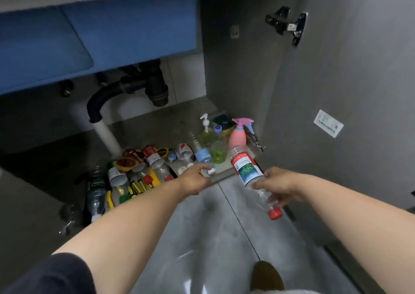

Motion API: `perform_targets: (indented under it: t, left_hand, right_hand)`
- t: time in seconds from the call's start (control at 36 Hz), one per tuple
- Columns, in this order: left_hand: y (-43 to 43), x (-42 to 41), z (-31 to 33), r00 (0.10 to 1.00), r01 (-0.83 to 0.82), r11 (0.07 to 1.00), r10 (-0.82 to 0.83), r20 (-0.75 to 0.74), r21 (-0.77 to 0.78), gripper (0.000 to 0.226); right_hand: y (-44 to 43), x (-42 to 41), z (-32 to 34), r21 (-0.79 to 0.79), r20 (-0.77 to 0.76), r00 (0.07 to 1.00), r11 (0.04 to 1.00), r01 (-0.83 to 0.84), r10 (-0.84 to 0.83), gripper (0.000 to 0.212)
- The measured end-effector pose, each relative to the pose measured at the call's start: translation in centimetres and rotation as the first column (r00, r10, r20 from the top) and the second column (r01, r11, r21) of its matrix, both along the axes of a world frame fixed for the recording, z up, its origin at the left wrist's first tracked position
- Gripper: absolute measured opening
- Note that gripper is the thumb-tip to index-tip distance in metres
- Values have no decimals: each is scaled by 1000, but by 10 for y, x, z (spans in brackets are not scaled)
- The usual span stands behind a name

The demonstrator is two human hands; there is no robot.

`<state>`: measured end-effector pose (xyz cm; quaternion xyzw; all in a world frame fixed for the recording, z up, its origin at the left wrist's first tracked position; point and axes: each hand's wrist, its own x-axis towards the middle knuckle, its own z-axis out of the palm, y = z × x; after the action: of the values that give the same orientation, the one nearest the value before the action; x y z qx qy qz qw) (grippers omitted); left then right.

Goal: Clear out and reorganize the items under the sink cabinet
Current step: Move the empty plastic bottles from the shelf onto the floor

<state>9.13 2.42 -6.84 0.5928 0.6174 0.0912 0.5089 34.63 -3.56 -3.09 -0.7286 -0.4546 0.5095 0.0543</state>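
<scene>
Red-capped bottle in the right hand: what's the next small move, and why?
Probably draw the red-capped bottle back and lay it on the floor tiles outside the cabinet. The right hand grips it tilted, cap toward the camera, with its base close to the pink spray bottle. The left hand is busy pinching a small white item.

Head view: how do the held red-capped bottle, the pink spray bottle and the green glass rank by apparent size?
1. red-capped bottle, though it is nearest the camera, so its true rank is unsure.
2. pink spray bottle, partly hidden.
3. green glass.
</scene>
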Motion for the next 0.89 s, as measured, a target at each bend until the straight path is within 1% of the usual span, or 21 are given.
perform_targets:
  t: [0.06, 0.11, 0.17, 0.22, 0.28, 0.36, 0.44, 0.53, 0.64, 0.69, 0.81, 0.89]
  left_hand:
    - [9, 8, -19, 999, -3, 999, 6, -50, 47, 54]
    - [21, 11, -38, 988, 27, 995, -12, -155, 95, 63]
    - [34, 13, -56, 974, 57, 993, -32, -226, 105, 69]
    - [51, 15, -70, 966, 86, 991, -59, -252, 98, 74]
    - [71, 20, -80, 958, 113, 988, -81, -276, 105, 77]
    - [103, 28, -92, 938, 133, 982, -80, -338, 135, 81]
    - [127, 33, -100, 904, 157, 974, -76, -420, 162, 82]
    - [141, 34, -112, 898, 182, 959, -73, -433, 216, 74]
    - [149, 31, -126, 883, 198, 961, -89, -460, 194, 71]
    - [149, 29, -129, 883, 201, 961, -95, -460, 187, 71]
    - [145, 26, -132, 906, 179, 967, -90, -413, 183, 72]
    - [140, 24, -131, 922, 145, 969, -59, -382, 200, 69]
  right_hand:
    - [2, 14, -18, -42, 32, 999, 999, -22, 23, 31]
    - [6, 23, -39, -58, 55, 998, 998, -24, 28, 29]
    - [13, 29, -61, -64, 91, 995, 998, -27, 33, 27]
    - [20, 31, -82, -69, 133, 991, 997, -22, 31, 30]
    - [27, 32, -103, -38, 175, 984, 999, -13, 19, 33]
    - [33, 32, -133, 18, 218, 976, 1000, -17, 12, 47]
    - [34, 32, -161, -31, 290, 955, 998, -46, 53, 58]
    - [32, 31, -177, -74, 395, 915, 996, -59, 83, 59]
    - [30, 30, -188, -71, 536, 827, 985, -158, 171, 62]
    - [29, 28, -192, -79, 565, 799, 978, -195, 205, 66]
    - [27, 24, -200, -107, 622, 729, 954, -281, 285, 70]
    - [26, 22, -207, -106, 643, 706, 948, -302, 297, 70]
